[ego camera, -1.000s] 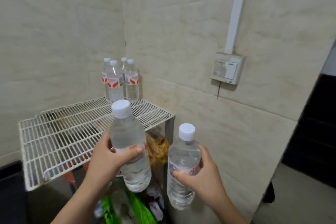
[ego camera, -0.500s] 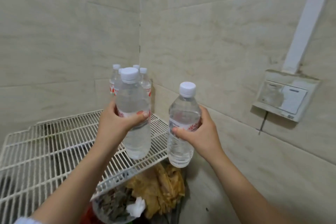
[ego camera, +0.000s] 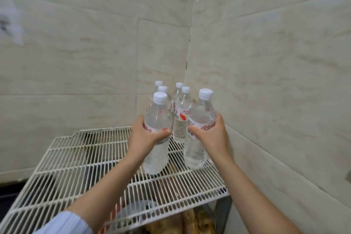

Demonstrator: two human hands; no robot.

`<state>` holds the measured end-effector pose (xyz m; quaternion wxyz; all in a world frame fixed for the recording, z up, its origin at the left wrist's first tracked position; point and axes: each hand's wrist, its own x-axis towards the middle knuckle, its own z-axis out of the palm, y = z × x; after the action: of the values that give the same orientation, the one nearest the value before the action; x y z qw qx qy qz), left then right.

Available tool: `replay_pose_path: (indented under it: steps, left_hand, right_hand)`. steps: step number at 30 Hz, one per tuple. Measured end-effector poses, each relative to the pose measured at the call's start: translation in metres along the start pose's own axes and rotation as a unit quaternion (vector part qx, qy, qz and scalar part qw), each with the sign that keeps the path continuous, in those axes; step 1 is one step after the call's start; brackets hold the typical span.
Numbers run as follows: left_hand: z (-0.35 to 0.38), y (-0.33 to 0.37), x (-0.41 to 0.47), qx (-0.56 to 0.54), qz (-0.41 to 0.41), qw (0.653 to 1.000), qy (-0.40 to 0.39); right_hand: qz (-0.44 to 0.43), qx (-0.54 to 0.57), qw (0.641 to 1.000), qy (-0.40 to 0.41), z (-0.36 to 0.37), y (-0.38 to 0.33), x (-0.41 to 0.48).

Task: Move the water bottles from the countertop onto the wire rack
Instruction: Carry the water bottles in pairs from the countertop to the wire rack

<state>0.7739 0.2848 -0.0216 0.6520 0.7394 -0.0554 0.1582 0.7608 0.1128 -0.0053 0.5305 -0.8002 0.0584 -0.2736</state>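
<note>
Wire rack (ego camera: 85, 157) (right edge near wall) under held bottles (ego camera: 201, 112).

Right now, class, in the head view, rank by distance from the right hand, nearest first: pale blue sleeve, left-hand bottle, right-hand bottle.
1. Right-hand bottle, gripped by the right hand.
2. Left-hand bottle, just to its left.
3. Pale blue sleeve, bottom left.
</note>
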Motion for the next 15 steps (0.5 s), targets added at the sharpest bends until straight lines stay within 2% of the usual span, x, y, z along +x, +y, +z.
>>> replay_pose_path:
  steps: [3,8,15]
  left_hand:
    - [0.017,-0.010,0.014,0.002,-0.007,1.000,0.018]
    - [0.042,-0.017,0.035,-0.002,-0.011,1.000,0.024]
    - [0.056,-0.027,0.053,0.007,-0.032,0.998,0.054]
  right_hand:
    - [0.014,-0.025,0.999,-0.023,0.010,0.015,0.016]
    - [0.001,-0.023,1.000,-0.014,0.022,0.040,0.039]
    - [0.032,0.045,0.996,-0.074,0.029,0.061,0.067]
